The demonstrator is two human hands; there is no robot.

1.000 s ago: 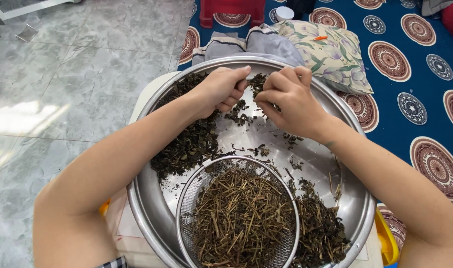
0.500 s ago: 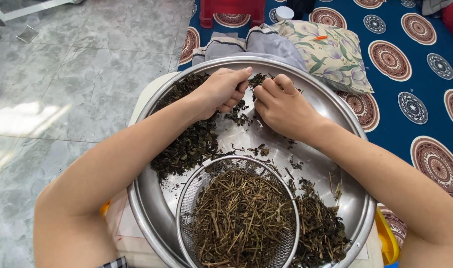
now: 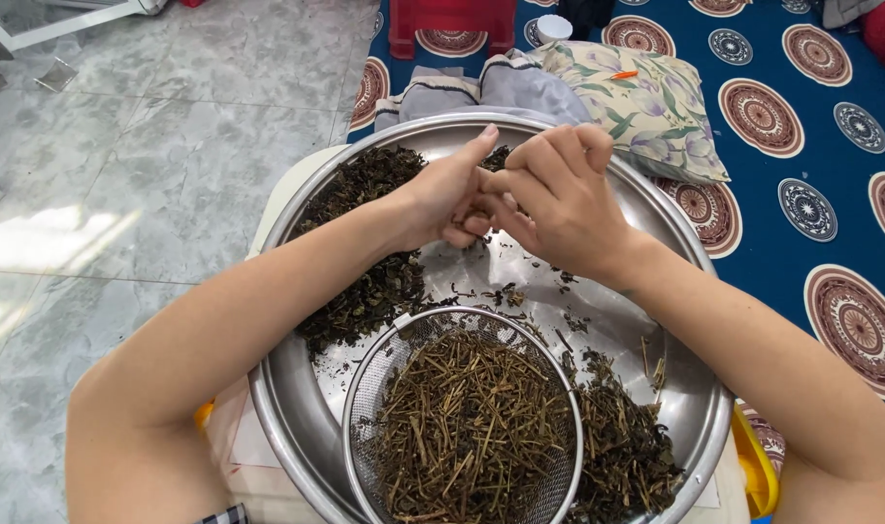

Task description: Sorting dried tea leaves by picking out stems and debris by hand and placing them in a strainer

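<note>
While both hands met above the far half of the large steel basin (image 3: 297,427), the left hand (image 3: 442,199) and right hand (image 3: 559,199) were pinched together on a small sprig of dried herb (image 3: 470,215), mostly hidden between the fingertips. That sprig sat inside both grips, held clear of the basin floor. Risk: crumbling leaf could have dropped onto the bare metal rather than the dark leaf pile (image 3: 365,291) at left, or scattered into the mesh sieve (image 3: 365,388) of stripped stems (image 3: 472,427) nearer the person. Overreach could have nudged the sieve rim.
</note>
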